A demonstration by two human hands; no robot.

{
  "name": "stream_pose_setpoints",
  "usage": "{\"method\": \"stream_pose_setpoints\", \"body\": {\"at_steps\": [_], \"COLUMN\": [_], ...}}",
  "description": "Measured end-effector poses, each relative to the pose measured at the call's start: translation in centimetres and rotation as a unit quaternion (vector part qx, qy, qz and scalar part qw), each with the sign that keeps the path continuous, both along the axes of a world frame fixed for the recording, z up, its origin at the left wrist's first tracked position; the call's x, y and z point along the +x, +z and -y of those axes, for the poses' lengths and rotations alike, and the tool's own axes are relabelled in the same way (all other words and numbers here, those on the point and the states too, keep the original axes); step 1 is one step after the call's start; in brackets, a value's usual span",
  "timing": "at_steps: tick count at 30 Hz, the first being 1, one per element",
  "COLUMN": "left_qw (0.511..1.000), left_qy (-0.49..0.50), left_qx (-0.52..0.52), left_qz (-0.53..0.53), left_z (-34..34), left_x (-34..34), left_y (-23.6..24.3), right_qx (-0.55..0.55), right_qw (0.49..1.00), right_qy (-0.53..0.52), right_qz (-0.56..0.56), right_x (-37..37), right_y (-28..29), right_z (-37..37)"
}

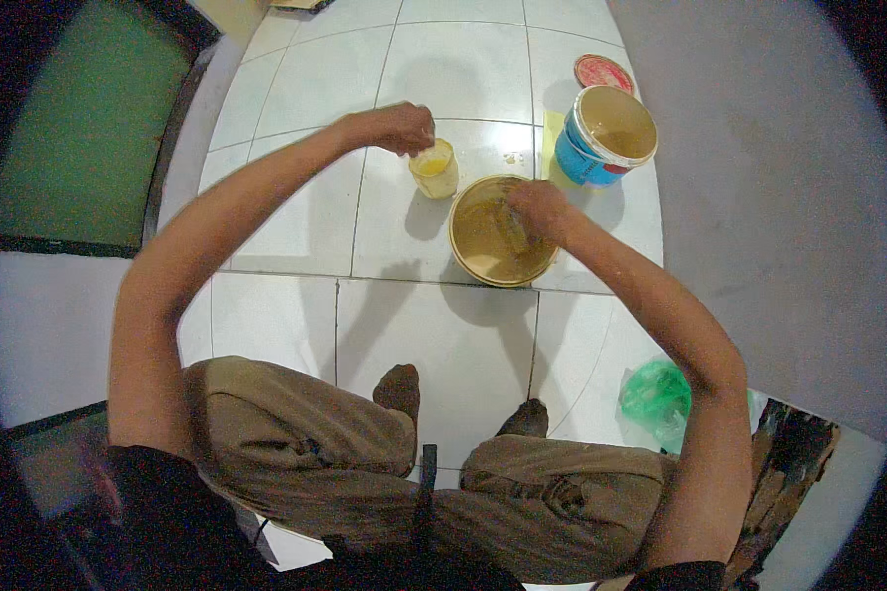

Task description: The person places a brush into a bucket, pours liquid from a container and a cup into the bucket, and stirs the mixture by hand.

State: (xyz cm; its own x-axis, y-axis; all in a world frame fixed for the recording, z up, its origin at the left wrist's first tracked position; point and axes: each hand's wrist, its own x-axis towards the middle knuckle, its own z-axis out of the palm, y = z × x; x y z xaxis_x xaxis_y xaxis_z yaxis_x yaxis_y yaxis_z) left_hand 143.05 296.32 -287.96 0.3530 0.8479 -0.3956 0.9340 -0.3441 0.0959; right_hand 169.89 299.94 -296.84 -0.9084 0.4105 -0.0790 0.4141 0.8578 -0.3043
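Observation:
My left hand [404, 129] is closed, its fingertips pinching the far rim of a small pale cup [441, 182] with yellow stuff inside. Just to the right and nearer to me is a round tub [455, 246] with a tan inside. Over its right rim reaches my right hand [540, 211], with the fingers curled down into it. Something brownish and long shows below those fingers, too blurred to name.
A blue-and-white bucket [589, 167] stands at the far right on a yellow sheet [552, 138], with a red round lid [603, 73] behind it. A green plastic bag [655, 402] lies near my right forearm. The grey wall [759, 197] bounds the right side. My feet rest on the tiles.

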Motion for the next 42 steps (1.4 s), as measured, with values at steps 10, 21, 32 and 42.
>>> {"method": "stream_pose_setpoints", "body": {"at_steps": [10, 21, 32, 42], "left_qw": [0.969, 0.882, 0.864, 0.867], "left_qy": [0.215, 0.291, 0.246, 0.222], "left_qx": [-0.115, -0.333, -0.360, -0.366], "left_qz": [-0.032, 0.162, 0.252, 0.257], "left_z": [4.6, 7.4, 6.6, 4.7], "left_x": [7.3, 0.8, -1.3, -0.5], "left_y": [-1.8, -3.5, -6.8, -8.1], "right_qx": [0.166, 0.073, 0.089, 0.128], "right_qw": [0.983, 0.997, 0.989, 0.902], "right_qy": [0.082, 0.028, 0.008, 0.410], "right_qz": [-0.004, -0.012, 0.114, 0.048], "right_x": [0.8, -3.9, -4.9, -5.2], "right_y": [0.5, 1.6, -2.7, -8.5], "right_z": [4.5, 6.9, 10.4, 4.4]}}
